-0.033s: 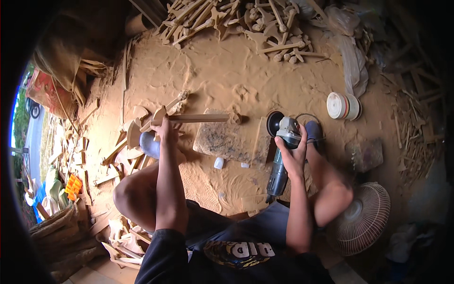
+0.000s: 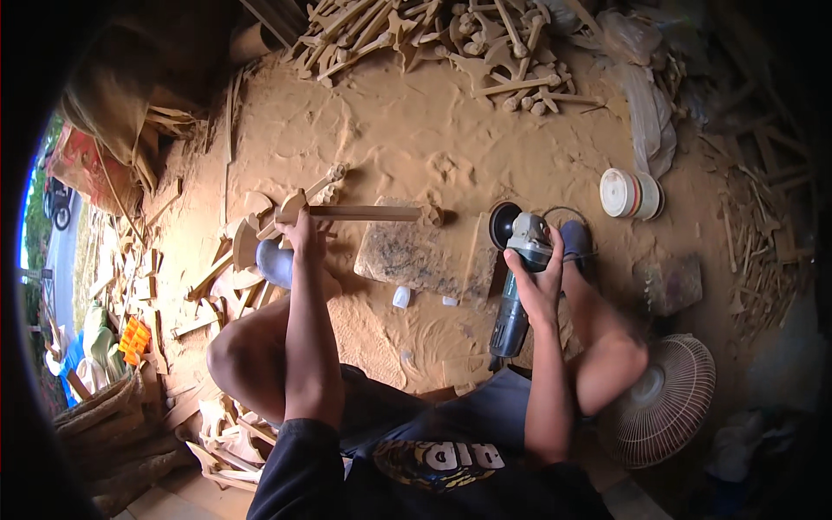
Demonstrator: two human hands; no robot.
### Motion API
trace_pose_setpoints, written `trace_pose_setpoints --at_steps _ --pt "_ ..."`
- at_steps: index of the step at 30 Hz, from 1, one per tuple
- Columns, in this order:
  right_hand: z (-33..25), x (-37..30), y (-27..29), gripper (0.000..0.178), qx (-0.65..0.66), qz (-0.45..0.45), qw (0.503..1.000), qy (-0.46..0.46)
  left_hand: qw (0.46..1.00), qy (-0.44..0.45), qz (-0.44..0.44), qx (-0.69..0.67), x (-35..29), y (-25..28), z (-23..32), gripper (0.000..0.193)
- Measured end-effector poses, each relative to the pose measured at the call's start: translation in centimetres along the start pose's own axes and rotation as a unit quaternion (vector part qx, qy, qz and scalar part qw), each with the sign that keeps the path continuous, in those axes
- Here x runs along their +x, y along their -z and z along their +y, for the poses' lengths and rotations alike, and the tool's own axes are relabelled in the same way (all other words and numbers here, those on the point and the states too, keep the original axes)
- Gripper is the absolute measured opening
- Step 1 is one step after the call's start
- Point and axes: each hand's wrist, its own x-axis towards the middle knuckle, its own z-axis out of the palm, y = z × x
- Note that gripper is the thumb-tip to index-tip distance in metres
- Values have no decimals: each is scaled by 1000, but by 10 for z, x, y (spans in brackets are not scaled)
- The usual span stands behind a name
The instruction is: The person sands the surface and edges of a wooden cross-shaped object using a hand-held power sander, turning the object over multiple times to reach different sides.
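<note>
My left hand (image 2: 303,234) is closed around the broad end of a carved wooden piece (image 2: 373,213). Its long, straight shaft points right, level above a worn, dusty slab (image 2: 412,258), and ends in a rounded knob. In my right hand (image 2: 539,282) is an angle grinder (image 2: 511,316), its body slanting down toward my lap. The grinder's round black disc (image 2: 502,227) faces left, a short gap from the knob. Whether the disc spins cannot be seen. Beside my left foot lie more carved wooden pieces (image 2: 245,247).
Carved wooden pieces form a big heap (image 2: 425,35) at the far side. A white bucket (image 2: 620,193) lies at the right, with a caged fan (image 2: 663,399) near my right knee. Pale sawdust (image 2: 390,130) covers the ground. Thin wood scraps (image 2: 763,243) lie far right.
Both hands, the wooden piece and the grinder stay practically where they were. On the road at the far left, a dark motorbike has come further into view.
</note>
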Motion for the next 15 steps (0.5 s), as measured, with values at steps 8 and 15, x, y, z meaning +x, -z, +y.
trace_pose_setpoints --at_steps 8,15 --pt "10 -9 -24 92 -74 -45 996 38 940 -319 -118 32 -63 -58 14 87" --pt "28 -27 -67 89 -86 -107 988 67 921 -379 -80 31 -74 -56 11 71"
